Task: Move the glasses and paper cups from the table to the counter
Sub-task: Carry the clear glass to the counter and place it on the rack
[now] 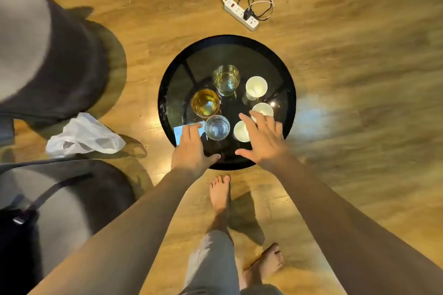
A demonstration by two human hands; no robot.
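Head view: my left hand (191, 148) and right hand (262, 141) spread, empty, over round black table (167, 93). Clear glass (217, 127) fragile, slippery: grip sidewall. Paper cups (256, 87) light, crushable: hold gently.

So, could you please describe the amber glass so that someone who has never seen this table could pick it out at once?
Find the round black table in the middle of the wooden floor. Three glasses stand on its left half, and the amber glass is the leftmost, beyond the left hand. The glass behind it and the glass in front of it are clear; only this one is golden.
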